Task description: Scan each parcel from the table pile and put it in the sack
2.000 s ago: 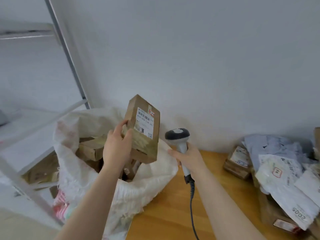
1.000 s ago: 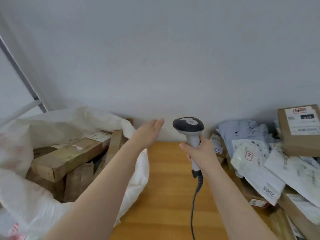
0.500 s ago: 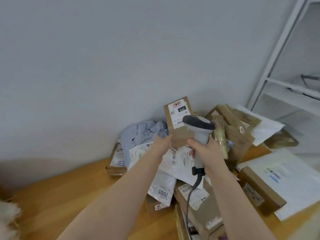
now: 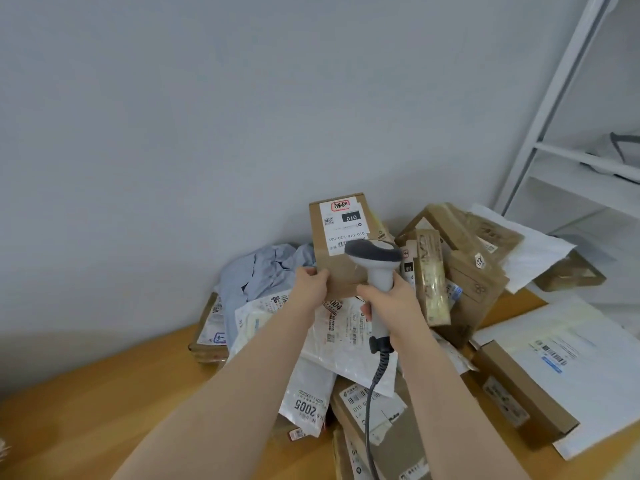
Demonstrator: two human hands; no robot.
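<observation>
Now the left hand (image 4: 311, 287) grips a brown cardboard parcel (image 4: 334, 268) by its lower left corner, thumb on the front face and the other fingers hidden behind it. The parcel stands upright, lifted over the pile (image 4: 349, 344), so nearly all of the box rises above the grip. Its white label (image 4: 343, 220) faces the camera with the print upside down. The right hand (image 4: 391, 301) is wrapped round the handle of a grey scanner (image 4: 375, 258), just beside the left hand. The scanner's dark head overlaps the bottom edge of the label and the parcel's lower right part. Its coiled cable (image 4: 373, 389) hangs down between the forearms. Underneath, white mailer bags, a crumpled blue-grey bag (image 4: 259, 271) and more brown boxes lie heaped on the wooden table (image 4: 104, 393) against the wall. A white metal rack (image 4: 554, 150) stands at the right.
</observation>
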